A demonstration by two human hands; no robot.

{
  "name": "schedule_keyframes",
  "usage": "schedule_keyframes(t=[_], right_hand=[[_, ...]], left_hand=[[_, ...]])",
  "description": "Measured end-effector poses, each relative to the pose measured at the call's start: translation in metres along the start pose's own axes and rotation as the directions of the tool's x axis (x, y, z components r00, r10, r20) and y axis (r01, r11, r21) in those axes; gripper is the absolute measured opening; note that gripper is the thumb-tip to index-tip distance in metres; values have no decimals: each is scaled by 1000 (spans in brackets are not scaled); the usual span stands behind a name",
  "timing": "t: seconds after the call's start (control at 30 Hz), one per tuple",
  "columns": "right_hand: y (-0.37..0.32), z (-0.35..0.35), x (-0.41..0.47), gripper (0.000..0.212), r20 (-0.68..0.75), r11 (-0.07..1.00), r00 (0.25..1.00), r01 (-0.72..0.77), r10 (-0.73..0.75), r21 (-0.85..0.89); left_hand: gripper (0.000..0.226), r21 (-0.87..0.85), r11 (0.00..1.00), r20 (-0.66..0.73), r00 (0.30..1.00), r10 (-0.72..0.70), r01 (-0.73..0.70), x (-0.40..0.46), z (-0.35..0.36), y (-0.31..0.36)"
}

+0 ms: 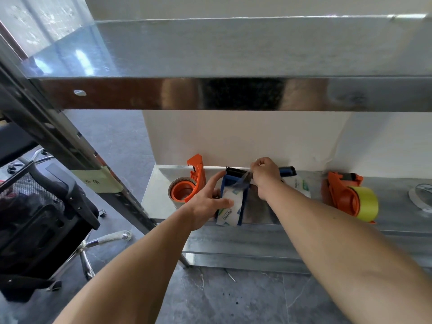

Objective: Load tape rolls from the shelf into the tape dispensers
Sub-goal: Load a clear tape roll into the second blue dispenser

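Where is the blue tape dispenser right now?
In the head view, the blue tape dispenser sits mid-shelf between two orange dispensers, with the left hand steadying it.

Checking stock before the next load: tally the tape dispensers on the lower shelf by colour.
Orange: 2, the left orange dispenser and the right orange dispenser.
Blue: 1, the blue dispenser between the left hand and the right hand.
Total: 3.
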State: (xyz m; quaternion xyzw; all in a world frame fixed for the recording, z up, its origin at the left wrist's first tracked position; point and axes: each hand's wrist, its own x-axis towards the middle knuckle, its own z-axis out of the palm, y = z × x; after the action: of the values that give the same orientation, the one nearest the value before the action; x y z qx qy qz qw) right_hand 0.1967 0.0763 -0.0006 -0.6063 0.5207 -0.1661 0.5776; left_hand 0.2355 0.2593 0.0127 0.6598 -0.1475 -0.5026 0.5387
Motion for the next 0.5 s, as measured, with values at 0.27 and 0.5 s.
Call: schedule_keyframes(t=[0.27, 0.5], right_hand=[[12, 0, -9, 4, 54, 998, 998, -38, 35, 53], [14, -12, -18, 8, 60, 970, 993, 108, -98, -217]], left_hand=[[63, -24, 1000, -193, 981, -5, 0, 9, 6, -2], [80, -129, 991, -188, 980, -69, 45, 14, 7, -1]])
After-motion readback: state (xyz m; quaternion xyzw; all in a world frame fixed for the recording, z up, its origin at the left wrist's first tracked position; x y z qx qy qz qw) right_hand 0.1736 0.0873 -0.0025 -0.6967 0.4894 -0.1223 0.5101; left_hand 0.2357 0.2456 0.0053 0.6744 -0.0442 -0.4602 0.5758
